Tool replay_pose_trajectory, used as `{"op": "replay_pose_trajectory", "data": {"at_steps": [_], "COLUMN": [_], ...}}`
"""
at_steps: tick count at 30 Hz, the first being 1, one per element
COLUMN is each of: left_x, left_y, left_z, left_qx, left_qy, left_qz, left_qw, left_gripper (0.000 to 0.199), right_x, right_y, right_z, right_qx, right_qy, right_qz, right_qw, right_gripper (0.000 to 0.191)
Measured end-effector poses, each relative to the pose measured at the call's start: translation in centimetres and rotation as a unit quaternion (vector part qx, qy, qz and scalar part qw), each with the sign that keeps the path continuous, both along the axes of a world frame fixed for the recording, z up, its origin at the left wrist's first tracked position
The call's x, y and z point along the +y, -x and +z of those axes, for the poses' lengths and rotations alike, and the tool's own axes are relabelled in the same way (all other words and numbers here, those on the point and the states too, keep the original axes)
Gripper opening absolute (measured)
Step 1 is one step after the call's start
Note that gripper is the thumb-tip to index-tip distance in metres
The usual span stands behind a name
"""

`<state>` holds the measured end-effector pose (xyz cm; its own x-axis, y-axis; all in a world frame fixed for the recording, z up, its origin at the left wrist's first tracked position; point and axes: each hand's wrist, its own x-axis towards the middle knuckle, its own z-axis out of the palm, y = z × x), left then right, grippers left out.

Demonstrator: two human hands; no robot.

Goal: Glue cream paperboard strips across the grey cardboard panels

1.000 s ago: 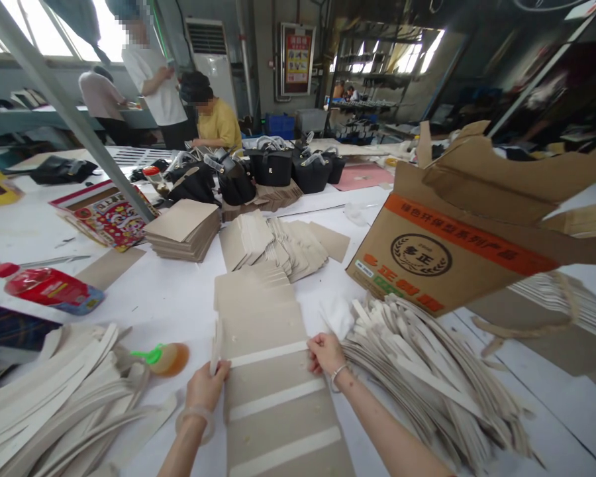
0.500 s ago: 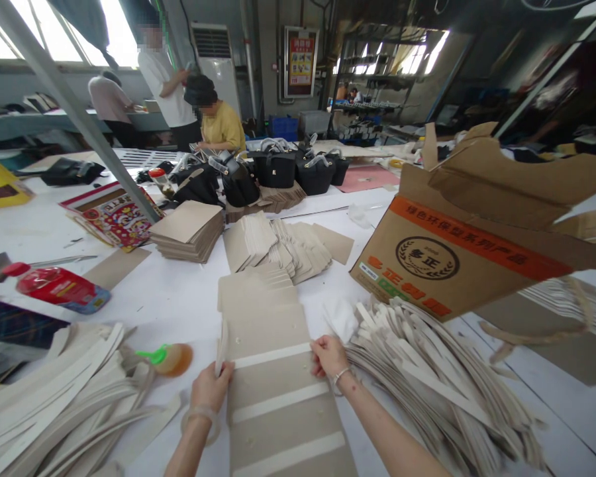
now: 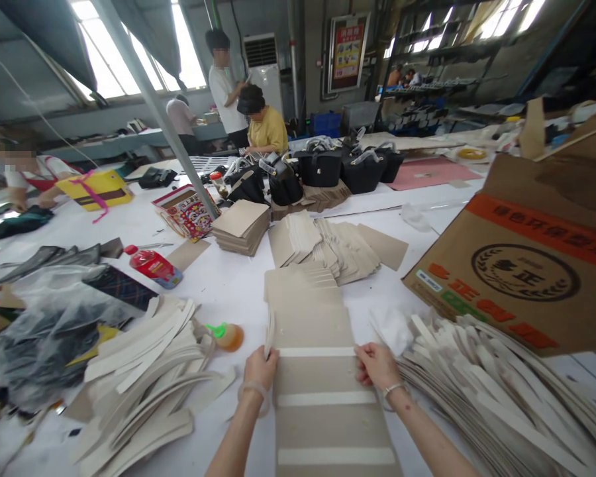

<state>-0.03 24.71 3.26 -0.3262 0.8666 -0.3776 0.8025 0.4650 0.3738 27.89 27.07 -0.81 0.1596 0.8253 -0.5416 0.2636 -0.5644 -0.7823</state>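
Note:
In front of me a row of overlapping grey-beige cardboard sheets (image 3: 328, 377) runs away from me, with pale strips across them. My left hand (image 3: 261, 368) is closed at the left edge, pinching a few thin upright cardboard strips (image 3: 269, 324). It also touches the left end of a pale strip (image 3: 318, 352) that lies across a sheet. At that strip's other end, my right hand (image 3: 377, 368) is closed, thumb and fingertips pinching it at the sheets' right edge.
Piles of loose strips lie left (image 3: 144, 377) and right (image 3: 501, 384). Nearby are a green-capped glue bottle (image 3: 228, 336), a red bottle (image 3: 153, 266), a stack of cardboard (image 3: 242, 228) and a large carton (image 3: 521, 265). Black handbags (image 3: 318, 165) stand farther back; several people work beyond.
My view has swung left, so everything sits farther right in the picture and a person at the far left now shows. Both hands stay at the same strip across the sheets.

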Motion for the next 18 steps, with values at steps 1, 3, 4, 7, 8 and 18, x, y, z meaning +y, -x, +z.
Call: {"op": "replay_pose_trajectory", "data": {"at_steps": [1,3,4,7,8,18], "left_x": [-0.03,-0.06,-0.07,-0.08,-0.09,-0.37], "left_y": [-0.02,-0.08,-0.11,-0.20,-0.22,-0.02], "left_z": [0.00,-0.03,-0.06,-0.13,-0.15,-0.38], "left_qx": [0.001,0.003,0.004,0.008,0.009,-0.011], "left_qy": [0.000,0.001,0.002,0.004,0.003,-0.019], "left_qz": [-0.002,-0.004,-0.005,-0.004,-0.003,0.015], "left_qw": [1.000,1.000,1.000,1.000,1.000,1.000], "left_gripper": [0.032,0.032,0.032,0.031,0.030,0.019], "right_x": [-0.01,-0.03,-0.05,-0.10,-0.11,-0.09], "right_y": [-0.01,0.00,0.00,0.04,0.05,0.15], "right_z": [0.00,0.03,0.05,0.04,0.01,-0.17], "right_qx": [-0.003,-0.008,-0.011,-0.020,-0.024,-0.062], "right_qy": [-0.002,-0.007,-0.010,-0.017,-0.018,-0.038], "right_qz": [0.001,0.003,0.003,0.004,0.004,0.009], "right_qw": [1.000,1.000,1.000,1.000,1.000,0.997], "right_gripper": [0.015,0.016,0.016,0.017,0.017,0.018]}}
